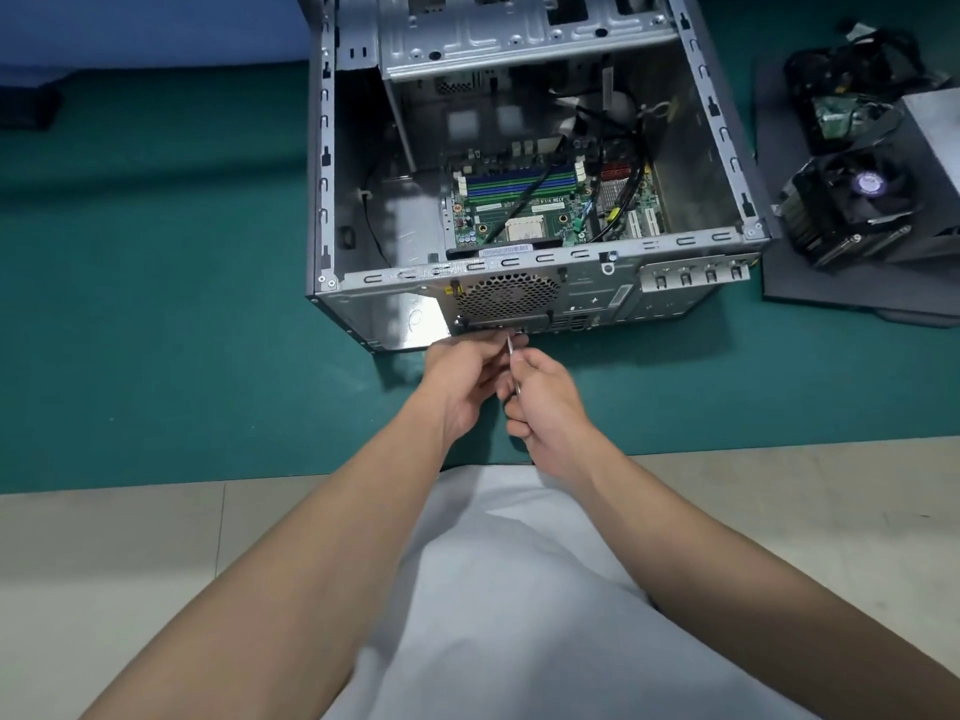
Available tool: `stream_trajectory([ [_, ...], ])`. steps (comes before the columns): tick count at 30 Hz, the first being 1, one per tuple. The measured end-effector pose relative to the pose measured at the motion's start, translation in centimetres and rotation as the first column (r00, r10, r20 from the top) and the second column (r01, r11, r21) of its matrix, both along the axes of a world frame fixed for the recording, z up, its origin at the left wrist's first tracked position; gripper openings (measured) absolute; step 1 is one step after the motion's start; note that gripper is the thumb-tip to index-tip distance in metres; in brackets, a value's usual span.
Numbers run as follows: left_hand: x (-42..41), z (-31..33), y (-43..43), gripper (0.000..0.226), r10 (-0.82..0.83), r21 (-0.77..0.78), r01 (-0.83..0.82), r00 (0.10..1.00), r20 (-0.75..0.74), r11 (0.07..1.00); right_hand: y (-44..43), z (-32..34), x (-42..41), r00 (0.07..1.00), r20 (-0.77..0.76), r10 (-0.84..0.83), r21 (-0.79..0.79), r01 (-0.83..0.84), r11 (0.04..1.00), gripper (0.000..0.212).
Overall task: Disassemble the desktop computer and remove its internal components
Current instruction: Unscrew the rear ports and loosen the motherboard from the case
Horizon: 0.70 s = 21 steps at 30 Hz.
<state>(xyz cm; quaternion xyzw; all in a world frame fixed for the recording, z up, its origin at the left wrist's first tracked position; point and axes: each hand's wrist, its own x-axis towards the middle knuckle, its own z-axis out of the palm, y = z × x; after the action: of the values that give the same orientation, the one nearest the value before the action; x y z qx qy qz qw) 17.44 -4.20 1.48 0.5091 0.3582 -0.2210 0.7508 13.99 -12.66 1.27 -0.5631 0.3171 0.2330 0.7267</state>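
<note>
Status: disassembly is partly done. The computer case [597,293] stands open near the middle of the desk [156,304], its rear panel facing the near edge. Already out and set toward the right edge, on a dark mat [810,288]: a fan cooler [852,200], a grey metal box [935,127] and a tangle of cables [852,59] with a small green board.

Still to remove: the motherboard [550,210] lies on the case floor, with its processor socket [522,232] uncovered and its memory slots [519,181] apparently empty. Black leads run across it. A dark part sits behind the fan grille [506,296]; likely the rear fan.

Hands: both are at the lower edge of the rear panel, just below the grille.
- Your right hand [545,402] grasps a thin screwdriver [511,356], fingers [519,363] curled tight round it, tip up against the panel.
- Your left hand [462,376] is beside the tip, its fingers [488,350] bent in toward the shaft. Whether they pinch the shaft, hold a screw or only touch the panel cannot be told from this view.

Judgement: you are working a rear-panel fastener, and most board-level removal is outstanding.
</note>
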Motion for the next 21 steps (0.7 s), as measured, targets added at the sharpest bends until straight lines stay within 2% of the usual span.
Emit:
stream_trajectory([
  [5, -0.32, -0.03, 0.18, 0.013, 0.017, -0.006, -0.017, 1.0, 0.026, 1.0, 0.28, -0.02, 0.15, 1.0, 0.009, -0.007, 0.033, 0.007, 0.999, 0.027],
  [13, -0.15, 0.21, 0.31, 0.01, -0.004, 0.044, 0.004, 1.0, 0.009, 0.999, 0.55, 0.08, 0.37, 0.994, -0.035, -0.104, 0.225, 0.109, 0.968, 0.026],
  [17, -0.01, 0.28, 0.15, 0.008, 0.006, 0.081, -0.006, 1.0, 0.002, 0.997, 0.22, 0.02, 0.42, 0.981, -0.107, -0.16, 0.454, 0.191, 0.87, 0.025],
  [21, 0.29, 0.11, 0.23, 0.006, 0.003, 0.097, -0.002, 1.0, -0.01, 0.995, -0.22, 0.1, 0.38, 0.98, -0.152, -0.131, 0.595, 0.197, 0.779, 0.03],
])
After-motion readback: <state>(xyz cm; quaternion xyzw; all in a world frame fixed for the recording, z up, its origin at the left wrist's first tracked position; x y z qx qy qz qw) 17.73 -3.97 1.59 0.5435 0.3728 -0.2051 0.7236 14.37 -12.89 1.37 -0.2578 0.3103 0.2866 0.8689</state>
